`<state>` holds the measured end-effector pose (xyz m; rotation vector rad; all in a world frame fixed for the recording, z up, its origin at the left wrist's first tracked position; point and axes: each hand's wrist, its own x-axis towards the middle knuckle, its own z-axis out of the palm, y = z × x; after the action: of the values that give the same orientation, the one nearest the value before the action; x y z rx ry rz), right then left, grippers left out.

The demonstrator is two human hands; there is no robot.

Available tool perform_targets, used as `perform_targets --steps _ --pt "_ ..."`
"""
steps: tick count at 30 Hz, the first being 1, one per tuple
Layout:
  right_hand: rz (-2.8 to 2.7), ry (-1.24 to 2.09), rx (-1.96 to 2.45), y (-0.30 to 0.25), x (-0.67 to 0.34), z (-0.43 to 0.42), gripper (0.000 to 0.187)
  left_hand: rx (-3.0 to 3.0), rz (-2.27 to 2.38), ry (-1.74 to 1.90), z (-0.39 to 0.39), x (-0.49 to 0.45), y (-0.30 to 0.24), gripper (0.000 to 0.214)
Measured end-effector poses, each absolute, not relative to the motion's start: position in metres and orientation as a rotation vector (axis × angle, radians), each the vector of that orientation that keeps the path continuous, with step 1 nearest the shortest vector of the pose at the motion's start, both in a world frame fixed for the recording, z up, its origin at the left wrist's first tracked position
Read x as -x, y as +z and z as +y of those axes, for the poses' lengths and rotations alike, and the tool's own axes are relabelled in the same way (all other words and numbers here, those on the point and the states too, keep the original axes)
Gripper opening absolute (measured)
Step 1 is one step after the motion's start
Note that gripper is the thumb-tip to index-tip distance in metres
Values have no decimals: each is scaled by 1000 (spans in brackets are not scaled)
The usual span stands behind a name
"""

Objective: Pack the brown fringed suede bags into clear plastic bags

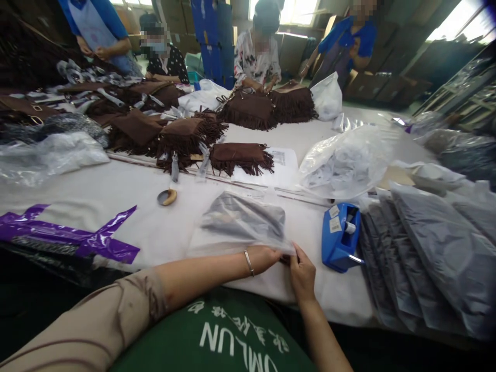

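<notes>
A frosted plastic bag [244, 219] with a dark item inside lies flat on the white-covered table in front of me. My left hand [263, 259], with a bracelet at the wrist, grips the bag's near right edge with closed fingers. Just right of it, my right hand [302, 271] pinches the bag's right corner between thumb and fingers. A small dark bit shows between the two hands; I cannot make out what it is. The blue tape dispenser [341, 237] stands right of my right hand.
Packed grey bags [437, 253] overlap at the right. Brown fringed bags [242, 156] spread over the table's far side. A large clear plastic bag [344, 160] bulges behind the dispenser. A tape ring [167, 197] lies left. Purple tape [104, 240] runs along the near left edge. Several people stand opposite.
</notes>
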<state>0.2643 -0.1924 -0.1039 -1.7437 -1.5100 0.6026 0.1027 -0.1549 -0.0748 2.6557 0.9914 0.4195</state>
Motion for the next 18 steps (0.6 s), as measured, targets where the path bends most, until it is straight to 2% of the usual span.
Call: perform_targets --steps 5,9,13,18 --pt "-1468 652 1776 -102 -272 -197 42 -2794 891 330 -146 -111 -79 15" --pt "-1524 584 1855 -94 -268 -208 43 -2865 1015 433 -139 -103 -79 21" --pt "-1616 484 1889 -89 -251 -219 44 -2903 1118 426 -135 -104 -81 17" --pt "-1579 535 1818 -85 -235 -233 49 -2882 1145 384 -134 -119 -91 17"
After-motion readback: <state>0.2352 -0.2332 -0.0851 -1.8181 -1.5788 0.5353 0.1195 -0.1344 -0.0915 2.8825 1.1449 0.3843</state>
